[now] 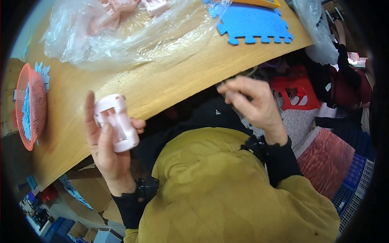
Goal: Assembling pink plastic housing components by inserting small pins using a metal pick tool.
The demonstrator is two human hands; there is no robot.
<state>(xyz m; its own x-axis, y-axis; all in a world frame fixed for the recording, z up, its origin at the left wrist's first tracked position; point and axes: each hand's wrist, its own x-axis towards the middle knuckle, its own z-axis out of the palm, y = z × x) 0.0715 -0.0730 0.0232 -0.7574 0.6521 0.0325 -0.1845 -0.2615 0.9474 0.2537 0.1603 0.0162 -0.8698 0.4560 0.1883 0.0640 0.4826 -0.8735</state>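
At the left end of the tabletop (pixel 77 117), a coral perforated basket (pixel 39 97) with a heap of light-blue strips (pixel 26 111) inside, and just behind its rim more jagged light-blue pieces (pixel 43 73). Across the far side, a crumpled clear plastic bag (pixel 77 46), spread wide, with several pink plastic parts (pixel 106 16) in and under its folds, and near its upper edge a paler pink part (pixel 156 6). Right of the bag, a blue foam mat (pixel 253 25) with interlocking teeth, and on its far edge a yellow tray (pixel 267 3), contents out of sight. By the right-hand corner, another clear bag (pixel 320 44), hanging down; impossible to tell if filled. Lower right, blue crates (pixel 344 198), contents unclear. Below the left side of the tabletop, a brown cardboard box (pixel 87 188). Clamped in the left grip (pixel 108 156), between thumb and fingers, above the near edge of the tabletop: a pale pink casing (pixel 120 126), glossy and smooth, rounded at the corners, narrowed at the waist, with a rectangular recess near one end and a small dark printed patch near the other. Raised well apart from it, the right grip (pixel 254 101), fingers curled inward, tips near the thumb; cannot tell whether quite together or pinched on something small.
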